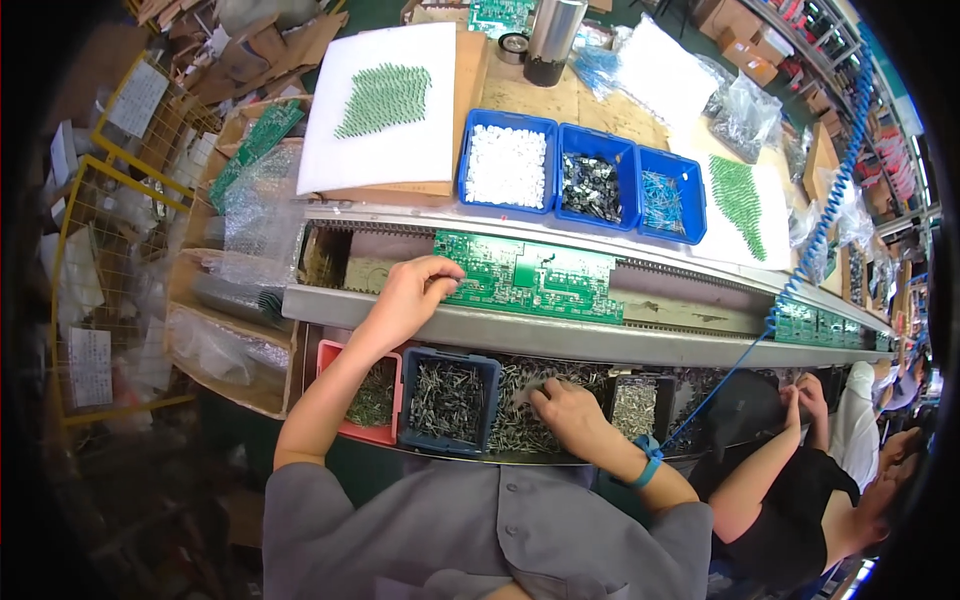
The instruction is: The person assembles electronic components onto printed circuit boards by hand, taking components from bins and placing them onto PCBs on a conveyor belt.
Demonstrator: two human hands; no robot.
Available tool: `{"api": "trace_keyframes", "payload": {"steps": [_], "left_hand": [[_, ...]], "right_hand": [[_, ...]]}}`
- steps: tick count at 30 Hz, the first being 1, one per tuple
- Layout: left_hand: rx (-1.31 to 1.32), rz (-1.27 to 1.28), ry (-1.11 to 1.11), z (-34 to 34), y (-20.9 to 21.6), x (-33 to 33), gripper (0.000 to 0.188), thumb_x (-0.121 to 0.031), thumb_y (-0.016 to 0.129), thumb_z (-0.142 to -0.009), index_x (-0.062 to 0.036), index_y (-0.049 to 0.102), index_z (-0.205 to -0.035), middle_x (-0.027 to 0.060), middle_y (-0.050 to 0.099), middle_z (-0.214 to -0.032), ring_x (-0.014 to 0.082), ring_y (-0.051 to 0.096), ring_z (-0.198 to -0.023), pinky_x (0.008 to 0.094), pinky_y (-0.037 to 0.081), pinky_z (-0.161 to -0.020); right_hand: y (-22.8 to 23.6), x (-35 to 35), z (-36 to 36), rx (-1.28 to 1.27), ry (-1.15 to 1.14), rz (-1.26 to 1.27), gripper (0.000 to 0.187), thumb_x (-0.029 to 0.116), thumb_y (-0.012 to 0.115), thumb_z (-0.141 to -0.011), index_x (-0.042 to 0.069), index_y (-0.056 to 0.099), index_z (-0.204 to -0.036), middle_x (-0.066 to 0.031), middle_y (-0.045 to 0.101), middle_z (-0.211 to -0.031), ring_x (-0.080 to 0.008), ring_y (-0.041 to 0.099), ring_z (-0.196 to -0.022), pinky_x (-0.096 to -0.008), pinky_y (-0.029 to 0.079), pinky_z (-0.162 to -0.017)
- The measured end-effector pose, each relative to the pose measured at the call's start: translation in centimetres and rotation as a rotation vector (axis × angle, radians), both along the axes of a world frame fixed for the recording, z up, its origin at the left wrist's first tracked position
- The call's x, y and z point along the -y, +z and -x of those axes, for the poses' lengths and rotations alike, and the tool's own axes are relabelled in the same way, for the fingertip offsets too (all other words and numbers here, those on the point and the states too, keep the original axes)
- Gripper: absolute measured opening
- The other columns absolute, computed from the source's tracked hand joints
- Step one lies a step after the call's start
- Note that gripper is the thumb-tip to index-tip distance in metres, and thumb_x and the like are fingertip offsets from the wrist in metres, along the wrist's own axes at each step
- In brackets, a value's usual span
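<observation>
A green circuit board [560, 280] lies in the rail track in front of me. At its left end my left hand [408, 292] has thumb and fingers pinched together, touching or just above the board; whatever sits between the fingertips is too small to name. My right hand [570, 412] wears a blue wrist strap [650, 462] and is down in a bin of small leaded components [518, 405]. Its fingers are curled among the parts, and what they hold is hidden. Left of that bin stand a dark blue bin [447, 402] of similar parts and a red bin [372, 395].
Beyond the track are three blue trays: white parts [507, 165], black parts [592, 187] and light-blue leaded parts [662, 203]. White foam sheets [385, 150] hold rows of green parts. A coiled blue cord [825, 215] crosses the right side. A co-worker's hand [808, 395] is at far right.
</observation>
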State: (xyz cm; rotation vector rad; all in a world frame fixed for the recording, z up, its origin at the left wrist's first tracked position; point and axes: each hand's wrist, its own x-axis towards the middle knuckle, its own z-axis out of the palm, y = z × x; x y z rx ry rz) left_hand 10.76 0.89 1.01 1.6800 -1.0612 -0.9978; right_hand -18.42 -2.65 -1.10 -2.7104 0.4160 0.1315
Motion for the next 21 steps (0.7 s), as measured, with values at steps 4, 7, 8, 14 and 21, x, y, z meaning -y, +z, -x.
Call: {"api": "trace_keyframes", "payload": {"steps": [4,7,8,14,21], "left_hand": [[0.437,0.229,0.005,-0.5,-0.5,0.6,0.008,0.002,0.060,-0.081,0.0020,0.064,-0.087,0.0140,0.061,-0.089,0.0330,0.060,-0.082,0.0371,0.049,-0.074],[0.521,0.239,0.002,-0.7,-1.4,1.0,0.011,0.002,0.060,-0.079,0.0010,0.064,-0.090,0.0133,0.061,-0.093,0.0320,0.060,-0.085,0.0389,0.048,-0.075],[0.589,0.261,-0.005,-0.8,-1.6,1.2,0.014,0.003,0.060,-0.078,0.0003,0.064,-0.091,0.0130,0.062,-0.093,0.0318,0.059,-0.087,0.0391,0.048,-0.076],[0.793,0.304,-0.066,-0.7,-2.0,2.0,0.022,0.004,0.062,-0.074,-0.0014,0.062,-0.095,0.0125,0.062,-0.094,0.0308,0.057,-0.092,0.0393,0.047,-0.081],[0.840,0.293,-0.112,-0.8,-2.0,2.1,0.023,0.004,0.063,-0.073,-0.0015,0.061,-0.096,0.0117,0.062,-0.095,0.0309,0.057,-0.093,0.0393,0.047,-0.082]], "right_hand": [[-1.1,-0.4,0.1,0.001,-0.013,0.003,0.011,0.005,0.060,-0.070,0.005,0.057,-0.081,-0.0122,0.057,-0.082,-0.0271,0.061,-0.076,-0.0367,0.051,-0.062],[-0.6,-0.3,-0.1,-0.029,-0.018,-0.029,0.010,0.005,0.058,-0.071,0.004,0.058,-0.081,-0.0128,0.057,-0.083,-0.0280,0.061,-0.076,-0.0372,0.051,-0.064],[-0.3,-0.3,-0.2,-0.045,-0.021,-0.046,0.009,0.005,0.058,-0.072,0.004,0.058,-0.080,-0.0131,0.057,-0.083,-0.0285,0.061,-0.076,-0.0375,0.051,-0.065],[-0.1,-0.1,0.2,-0.022,-0.027,-0.087,0.010,0.005,0.058,-0.070,0.004,0.059,-0.080,-0.0132,0.057,-0.083,-0.0295,0.060,-0.079,-0.0385,0.050,-0.069],[0.0,0.0,0.5,-0.007,-0.032,-0.101,0.010,0.004,0.059,-0.068,0.004,0.059,-0.079,-0.0126,0.057,-0.080,-0.0301,0.060,-0.079,-0.0385,0.050,-0.069]]}}
